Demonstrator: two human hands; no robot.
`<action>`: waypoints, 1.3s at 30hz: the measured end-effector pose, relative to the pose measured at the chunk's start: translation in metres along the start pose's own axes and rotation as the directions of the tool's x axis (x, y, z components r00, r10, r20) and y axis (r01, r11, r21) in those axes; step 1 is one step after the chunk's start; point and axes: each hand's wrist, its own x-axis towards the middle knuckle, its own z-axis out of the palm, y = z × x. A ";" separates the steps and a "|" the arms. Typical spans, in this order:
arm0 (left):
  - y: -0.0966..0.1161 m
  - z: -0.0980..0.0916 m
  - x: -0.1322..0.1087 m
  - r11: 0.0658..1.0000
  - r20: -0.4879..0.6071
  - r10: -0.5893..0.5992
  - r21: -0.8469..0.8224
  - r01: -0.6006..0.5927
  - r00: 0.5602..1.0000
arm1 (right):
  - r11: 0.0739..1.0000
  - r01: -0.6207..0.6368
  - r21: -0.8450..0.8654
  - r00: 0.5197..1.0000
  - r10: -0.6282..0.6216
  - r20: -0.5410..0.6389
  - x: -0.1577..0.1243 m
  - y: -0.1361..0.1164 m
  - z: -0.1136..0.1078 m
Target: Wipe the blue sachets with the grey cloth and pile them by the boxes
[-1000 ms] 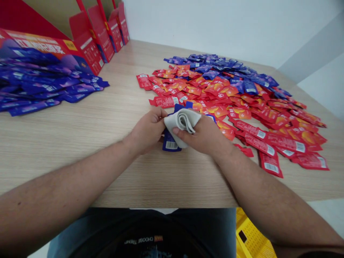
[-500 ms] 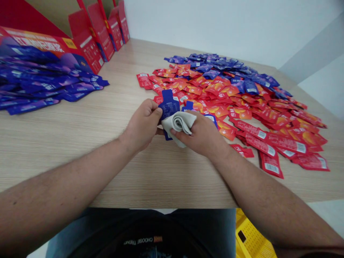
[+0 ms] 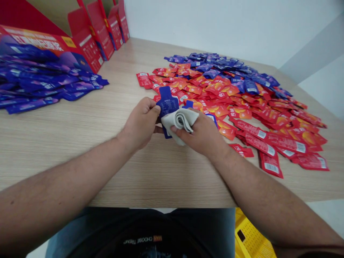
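The left hand [image 3: 140, 123] is closed tight on the side of a shiny blue foil packet [image 3: 168, 104] with a narrow top. The right hand [image 3: 197, 134] pinches a soft, folded white cloth [image 3: 178, 122] against the packet, just above the smooth, light wood table [image 3: 80, 161]. A big heap of shiny red and blue packets [image 3: 236, 100] lies far right.

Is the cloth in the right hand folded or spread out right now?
Folded: the off-white cloth shows stacked layers at its edge, and the right hand pinches it against the blue sachet.
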 end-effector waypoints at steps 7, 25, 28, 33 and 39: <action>0.001 0.001 -0.001 0.999 0.009 -0.031 -0.027 0.032 0.999 | 1.000 -0.003 -0.012 1.000 0.003 0.014 0.000 0.000 0.003; 0.008 -0.006 0.006 0.998 -0.027 0.057 0.023 -0.056 0.998 | 0.989 -0.030 0.142 0.991 0.048 -0.125 0.006 0.013 -0.015; 0.006 -0.007 0.007 0.995 -0.033 0.096 0.028 -0.095 0.995 | 0.976 -0.030 0.214 0.997 0.044 -0.060 0.007 0.016 -0.017; 0.007 -0.003 0.004 0.998 0.057 0.004 -0.061 0.000 0.998 | 0.977 -0.051 0.205 0.992 0.074 -0.105 0.005 0.014 -0.013; 0.002 0.000 -0.002 0.994 0.143 -0.039 -0.093 0.053 0.989 | 0.975 -0.017 0.222 0.992 0.044 -0.115 0.007 0.018 -0.014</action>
